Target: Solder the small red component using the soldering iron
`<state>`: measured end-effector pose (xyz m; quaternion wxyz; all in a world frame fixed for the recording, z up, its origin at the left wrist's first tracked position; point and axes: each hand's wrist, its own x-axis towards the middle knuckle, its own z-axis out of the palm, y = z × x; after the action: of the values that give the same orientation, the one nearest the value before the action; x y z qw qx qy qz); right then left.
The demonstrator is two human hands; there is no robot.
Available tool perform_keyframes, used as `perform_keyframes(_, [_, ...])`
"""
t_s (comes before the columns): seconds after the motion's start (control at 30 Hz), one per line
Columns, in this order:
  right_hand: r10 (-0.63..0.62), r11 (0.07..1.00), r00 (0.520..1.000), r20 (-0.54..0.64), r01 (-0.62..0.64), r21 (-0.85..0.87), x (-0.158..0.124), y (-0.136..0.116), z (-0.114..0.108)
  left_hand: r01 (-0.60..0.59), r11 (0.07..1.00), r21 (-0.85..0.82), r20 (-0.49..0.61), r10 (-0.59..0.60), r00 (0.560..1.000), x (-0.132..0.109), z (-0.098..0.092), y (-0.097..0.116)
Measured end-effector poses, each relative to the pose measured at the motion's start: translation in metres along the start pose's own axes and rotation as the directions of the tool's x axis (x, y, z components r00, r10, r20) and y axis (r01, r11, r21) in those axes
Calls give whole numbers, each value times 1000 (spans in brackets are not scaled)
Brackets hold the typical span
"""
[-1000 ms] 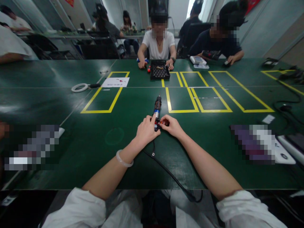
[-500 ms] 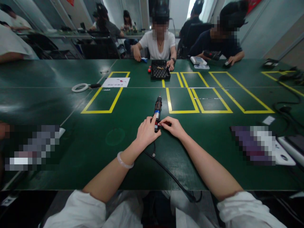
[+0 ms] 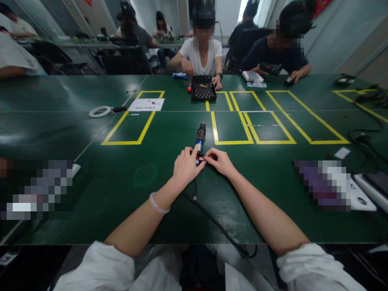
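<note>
An electric screwdriver (image 3: pixel 200 133) lies on the green table in front of me, its thin bit pointing away. Dark parts, a silver and blue motor section (image 3: pixel 199 145) and small red and silver parts show along its length. My left hand (image 3: pixel 185 165) is closed around its near end, with the index finger stretched along the motor section. From the right, my right hand (image 3: pixel 222 161) pinches at the red and silver parts; whatever lies between its fingertips is too small to make out. Below my left hand, a black cord (image 3: pixel 216 221) and a short lead with a ring terminal (image 3: pixel 195 198) extend toward me.
Across the table a person in white sits behind a black tray (image 3: pixel 203 89) holding small parts, beside a red object (image 3: pixel 189 87) and a blue item (image 3: pixel 180 75). A white ring (image 3: pixel 100 112) and paper sheet (image 3: pixel 147 104) lie left. Blurred flat objects flank my arms; yellow tape marks rectangles.
The right fingertips have shifted slightly at the screwdriver's near end. Across the table, the person's hand has left the blue item and risen beside the tray.
</note>
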<state>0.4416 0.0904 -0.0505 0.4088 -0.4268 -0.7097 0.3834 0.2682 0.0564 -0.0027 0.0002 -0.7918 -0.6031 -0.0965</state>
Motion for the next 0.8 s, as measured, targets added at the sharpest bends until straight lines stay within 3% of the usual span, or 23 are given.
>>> perform_keyframes(0.2, [-1,1000,1000,-3,1,-29,1,-2,0,5,1000,7,0,-5,1000,2,0,-3])
perform_keyframes(0.4, [-47,975,999,16,50,-215,-1,-7,1,-18,999,43,34,16,999,0,-4,-20])
perform_keyframes(0.6, [7,963,997,77,14,-268,-3,-11,-1,-12,996,86,78,5,997,-20,-18,-58])
perform_keyframes(0.8, [21,983,998,57,-10,-186,-3,-5,-1,131,986,99,124,-143,982,-50,-32,-114])
